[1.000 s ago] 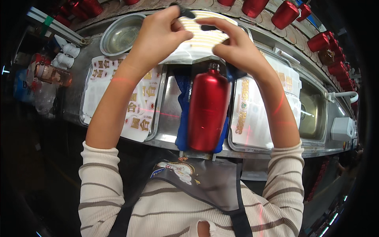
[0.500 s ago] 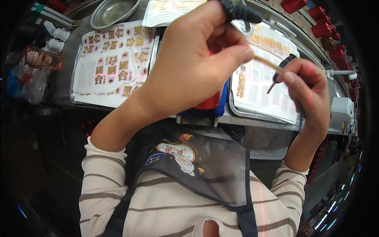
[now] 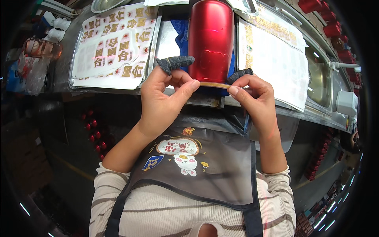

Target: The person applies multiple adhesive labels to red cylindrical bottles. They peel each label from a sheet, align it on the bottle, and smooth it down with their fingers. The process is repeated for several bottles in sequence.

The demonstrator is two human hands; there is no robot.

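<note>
The metal table (image 3: 69, 51) spans the scene from left to right; its near edge runs just beyond the apron. A metal sink (image 3: 318, 85) is set at the far right. White sheets with gold and red printing, the left sheets (image 3: 89, 65), lie in the left tray (image 3: 155, 39). The right sheets (image 3: 282, 59) overhang toward the near edge and hide most of what supports them.

The red bottle (image 3: 211, 35) lies in the middle of the table, between the two groups of sheets, with its base toward the person. Its finish is smooth and metallic, with a pale highlight along its length. An uneven line crosses the near part; whether it is relief or reflection cannot be determined. The far end is cut off by the upper edge of the view.

The left hand (image 3: 167, 94) and right hand (image 3: 254, 98) pinch opposite ends of the strip. Curled fingers are partly concealed behind the thumbs. A blue cloth (image 3: 181, 33) shows on both sides of the bottle; bare metal separates it from the left tray.

The strip (image 3: 213, 84) is narrow and gold-brown, stretched across the bottle's base. Contact with the base cannot be confirmed. Dark knitted finger sleeves (image 3: 179, 62) cover one finger per hand.
</note>
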